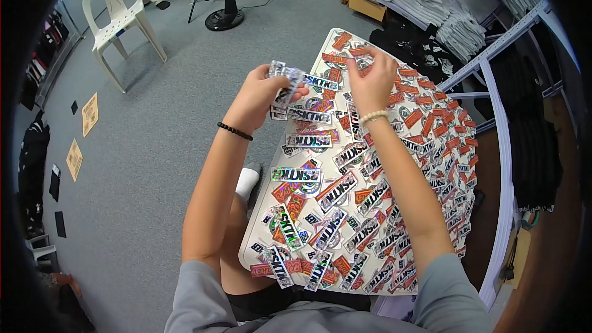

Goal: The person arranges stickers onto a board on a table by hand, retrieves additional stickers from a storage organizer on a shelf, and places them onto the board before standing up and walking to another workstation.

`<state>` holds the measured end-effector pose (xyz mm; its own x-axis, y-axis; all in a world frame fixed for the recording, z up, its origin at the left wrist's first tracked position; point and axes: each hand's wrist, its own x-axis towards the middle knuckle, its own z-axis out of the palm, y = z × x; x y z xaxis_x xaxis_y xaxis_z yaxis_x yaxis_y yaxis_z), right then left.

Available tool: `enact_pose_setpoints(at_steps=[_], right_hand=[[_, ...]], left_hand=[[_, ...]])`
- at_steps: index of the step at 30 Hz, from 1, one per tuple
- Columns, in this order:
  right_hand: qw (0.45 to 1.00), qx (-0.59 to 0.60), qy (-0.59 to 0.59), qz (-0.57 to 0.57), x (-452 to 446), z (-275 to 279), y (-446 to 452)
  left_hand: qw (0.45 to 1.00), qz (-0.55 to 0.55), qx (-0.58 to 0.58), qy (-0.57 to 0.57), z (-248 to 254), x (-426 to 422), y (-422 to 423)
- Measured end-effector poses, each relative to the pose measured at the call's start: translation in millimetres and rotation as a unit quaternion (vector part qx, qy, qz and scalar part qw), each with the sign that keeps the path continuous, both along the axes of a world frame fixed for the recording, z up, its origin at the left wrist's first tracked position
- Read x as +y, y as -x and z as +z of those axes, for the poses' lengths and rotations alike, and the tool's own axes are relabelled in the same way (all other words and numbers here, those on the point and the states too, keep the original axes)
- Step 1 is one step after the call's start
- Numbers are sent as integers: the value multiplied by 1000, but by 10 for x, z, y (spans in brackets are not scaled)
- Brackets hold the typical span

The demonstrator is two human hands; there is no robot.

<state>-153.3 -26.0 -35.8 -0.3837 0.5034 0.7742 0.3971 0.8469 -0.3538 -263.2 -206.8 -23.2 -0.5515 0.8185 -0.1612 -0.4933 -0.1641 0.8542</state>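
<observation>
My left hand (262, 95), with a black bead bracelet, is closed around a small stack of silvery stickers (285, 80) at the table's left edge. My right hand (373, 83), wearing a pale bead bracelet, hovers over the far part of the table, fingers bent and thumb apart from them. Red stickers (335, 58) lie just beyond and under it. Long silver stickers with black lettering (309, 141) cover much of the white table (259, 234), overlapping red and round ones. One shiny lettered sticker (320, 82) lies between my two hands.
A white plastic chair (117, 21) and a black fan (225, 18) stand on the grey carpet beyond the table. Shelving with folded grey garments (425, 0) and dark stacks borders the right side. Brown printed sheets (90, 114) lie on the floor at left.
</observation>
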Motion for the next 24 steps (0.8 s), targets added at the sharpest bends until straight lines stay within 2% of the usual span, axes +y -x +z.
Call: enact_pose_setpoints(at_steps=[1,2,3,4,6,7,10,12,13,15,16,19,21,22,24], right_hand=[[998,47,-3,41,-26,61,-13],[982,42,128,135,-92,155,-34],[940,35,257,223,-160,230,-50],[896,19,329,298,-194,249,-60],[799,-24,481,360,-153,428,-163],[812,5,480,332,-67,469,-181],[866,101,429,237,357,489,-270],[884,72,411,213,567,347,-367],[905,28,374,201,666,195,-413],[944,-118,298,79,611,49,-491],[971,-150,182,33,758,-157,-520],[992,-93,-56,-62,606,126,-663],[980,-58,130,139,511,280,-675],[904,-53,340,255,410,341,-681],[790,-54,524,312,163,578,-743]], left_hand=[[1000,-7,27,-11,14,30,-19],[998,-16,57,-8,53,63,-39],[996,-27,85,-6,77,115,-59],[990,-31,134,-13,47,202,-66],[986,-45,157,-14,153,322,-169],[989,-53,138,-4,199,357,-219],[993,-36,95,57,114,379,-177],[993,-28,84,72,91,326,-181],[993,-34,72,87,103,292,-170],[995,-40,74,50,28,290,-160],[996,-62,62,36,16,296,-148],[988,-104,112,9,15,372,-197],[984,-79,158,21,120,467,-352],[980,-84,179,16,118,561,-390],[969,-77,233,27,179,721,-523]])
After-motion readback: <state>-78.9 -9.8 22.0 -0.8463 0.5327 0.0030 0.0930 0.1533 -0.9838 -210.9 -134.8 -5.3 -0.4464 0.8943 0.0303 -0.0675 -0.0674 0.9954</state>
